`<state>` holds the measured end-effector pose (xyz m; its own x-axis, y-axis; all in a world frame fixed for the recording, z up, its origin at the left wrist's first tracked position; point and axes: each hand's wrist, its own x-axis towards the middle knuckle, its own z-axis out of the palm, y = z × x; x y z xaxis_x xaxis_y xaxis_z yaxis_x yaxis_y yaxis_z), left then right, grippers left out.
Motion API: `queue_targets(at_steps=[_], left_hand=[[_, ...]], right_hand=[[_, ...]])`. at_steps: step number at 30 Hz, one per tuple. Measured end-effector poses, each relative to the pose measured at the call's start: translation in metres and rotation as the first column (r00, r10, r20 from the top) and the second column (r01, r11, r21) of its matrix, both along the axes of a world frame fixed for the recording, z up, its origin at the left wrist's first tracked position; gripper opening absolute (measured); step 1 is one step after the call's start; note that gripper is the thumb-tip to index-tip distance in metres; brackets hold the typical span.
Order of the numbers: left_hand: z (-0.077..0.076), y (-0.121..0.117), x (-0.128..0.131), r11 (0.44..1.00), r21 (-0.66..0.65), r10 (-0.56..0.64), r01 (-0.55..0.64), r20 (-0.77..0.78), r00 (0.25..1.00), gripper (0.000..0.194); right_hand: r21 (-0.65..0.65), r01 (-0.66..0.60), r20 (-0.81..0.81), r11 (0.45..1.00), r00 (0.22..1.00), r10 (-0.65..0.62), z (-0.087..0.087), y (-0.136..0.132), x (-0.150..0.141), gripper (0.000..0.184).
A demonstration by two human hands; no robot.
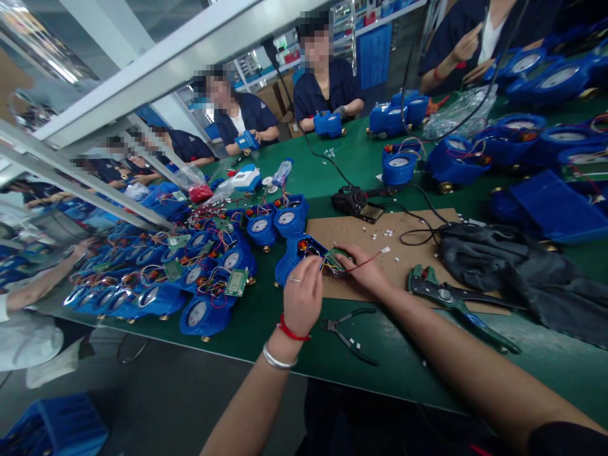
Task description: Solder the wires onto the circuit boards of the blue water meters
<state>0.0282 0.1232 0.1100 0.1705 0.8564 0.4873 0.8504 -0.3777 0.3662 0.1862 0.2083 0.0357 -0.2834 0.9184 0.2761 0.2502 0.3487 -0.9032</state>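
In the middle of the bench, a blue water meter (289, 265) lies on the green surface with its wiring compartment uncovered. My right hand (360, 267) grips a small green circuit board (334, 258) beside it, thumb and fingers at the board's edge. A red wire with a white connector (385, 250) sticks out past that hand. My left hand (304, 286), with a red bracelet and a silver bangle, is pinched closed by the meter's thin coloured wires; what lies between its fingertips is hidden. Cutting pliers (350, 335) rest open just below my hands.
Several wired blue meters (202, 313) crowd the left. On the right are a wire stripper (458, 301), a dark cloth (503, 266) and more meters (560, 206). A black tool holder (356, 204) stands behind the cardboard sheet (403, 227). Co-workers (327, 88) sit across the bench.
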Motion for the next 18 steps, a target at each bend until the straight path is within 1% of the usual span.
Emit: queue_targets(at_steps=[1, 2, 3, 6, 8, 10, 12, 14, 15, 18], left_hand=[[-0.001, -0.002, 0.012, 0.992, -0.075, -0.096, 0.097, 0.024, 0.995, 0.036], [-0.003, -0.003, 0.022, 0.980, -0.131, -0.141, 0.149, 0.070, 0.988, 0.036], [-0.007, -0.003, 0.031, 0.969, -0.174, -0.153, 0.173, 0.123, 0.981, 0.036], [-0.015, 0.001, 0.043, 0.956, -0.233, -0.105, 0.178, 0.293, 0.950, 0.034], [-0.017, 0.002, 0.041, 0.943, -0.271, -0.080, 0.194, 0.381, 0.921, 0.031], [-0.016, 0.001, 0.034, 0.929, -0.315, -0.049, 0.196, 0.420, 0.906, 0.028], [-0.017, 0.000, 0.028, 0.924, -0.342, -0.020, 0.174, 0.411, 0.911, 0.023], [-0.021, 0.000, 0.025, 0.934, -0.335, 0.020, 0.120, 0.385, 0.923, 0.015], [-0.025, 0.000, 0.025, 0.943, -0.324, 0.050, 0.079, 0.373, 0.927, 0.012], [-0.040, 0.002, 0.027, 0.948, -0.316, 0.168, -0.048, 0.366, 0.915, 0.016]], right_hand=[[-0.007, 0.001, -0.003, 1.000, 1.000, -0.001, -0.001, 0.000, 0.000, 0.033], [-0.012, 0.000, -0.007, 1.000, 1.000, 0.000, -0.002, -0.001, 0.000, 0.034], [-0.017, -0.003, -0.010, 1.000, 1.000, 0.003, -0.002, -0.001, 0.000, 0.034], [-0.023, -0.016, -0.011, 1.000, 1.000, 0.016, -0.003, 0.000, 0.001, 0.036], [-0.023, -0.026, 0.001, 0.999, 1.000, 0.026, -0.002, 0.000, 0.002, 0.035], [-0.020, -0.027, 0.014, 0.999, 1.000, 0.027, 0.001, 0.000, 0.002, 0.035], [-0.018, -0.023, 0.021, 1.000, 1.000, 0.023, 0.004, 0.000, 0.003, 0.036], [-0.019, -0.018, 0.026, 1.000, 0.999, 0.018, 0.005, -0.001, 0.002, 0.036], [-0.021, -0.016, 0.029, 1.000, 0.999, 0.016, 0.006, -0.002, 0.002, 0.037], [-0.026, -0.009, 0.037, 1.000, 0.999, 0.010, 0.006, -0.002, 0.002, 0.037]])
